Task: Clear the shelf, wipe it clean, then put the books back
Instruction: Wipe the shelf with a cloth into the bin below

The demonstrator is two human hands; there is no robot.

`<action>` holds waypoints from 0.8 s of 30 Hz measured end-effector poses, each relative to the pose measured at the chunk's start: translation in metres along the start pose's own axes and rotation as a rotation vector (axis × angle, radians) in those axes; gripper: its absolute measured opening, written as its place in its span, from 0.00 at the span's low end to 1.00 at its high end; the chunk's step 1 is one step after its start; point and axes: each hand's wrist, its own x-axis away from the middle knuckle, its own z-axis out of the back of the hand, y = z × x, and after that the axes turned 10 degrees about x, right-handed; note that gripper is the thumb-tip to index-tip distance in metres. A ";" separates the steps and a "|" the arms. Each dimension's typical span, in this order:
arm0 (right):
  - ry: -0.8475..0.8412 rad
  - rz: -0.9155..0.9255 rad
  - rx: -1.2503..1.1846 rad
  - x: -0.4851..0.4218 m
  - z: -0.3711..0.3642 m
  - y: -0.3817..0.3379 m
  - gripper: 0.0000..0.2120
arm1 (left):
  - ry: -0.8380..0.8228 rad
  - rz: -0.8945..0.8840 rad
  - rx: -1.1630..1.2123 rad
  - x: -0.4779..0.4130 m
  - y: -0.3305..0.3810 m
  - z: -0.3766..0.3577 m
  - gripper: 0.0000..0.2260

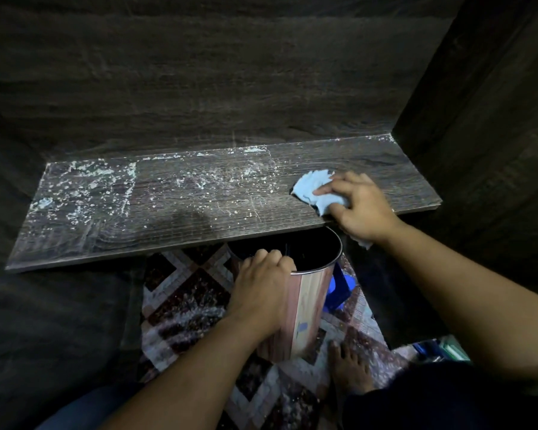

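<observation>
The dark wood-grain shelf [174,212] carries no books. White dust and crumbs speckle its left and middle parts. On the right part of the shelf, near the front edge, my right hand [359,206] grips a light blue cloth [312,187] and presses it to the board. Below the shelf edge my left hand [261,287] holds the rim of a wood-patterned waste bin [302,308] with a dark inside, its mouth tucked just under the front edge. No books are in view.
Dark wood panels close in the shelf at the back and right [485,150]. The patterned tile floor [184,305] below shows scattered white dust. A blue plastic stool [339,290] stands behind the bin. My bare foot [350,367] is on the floor beside the bin.
</observation>
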 end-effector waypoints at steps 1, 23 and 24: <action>-0.006 -0.006 -0.056 0.002 0.003 0.000 0.20 | 0.006 -0.001 -0.001 0.000 0.000 0.000 0.17; -0.145 -0.090 -0.021 -0.056 0.008 0.028 0.18 | 0.035 -0.020 -0.008 0.001 -0.002 -0.005 0.12; -0.163 -0.055 -0.035 -0.045 0.010 0.027 0.18 | 0.030 -0.020 -0.001 0.001 -0.002 -0.006 0.13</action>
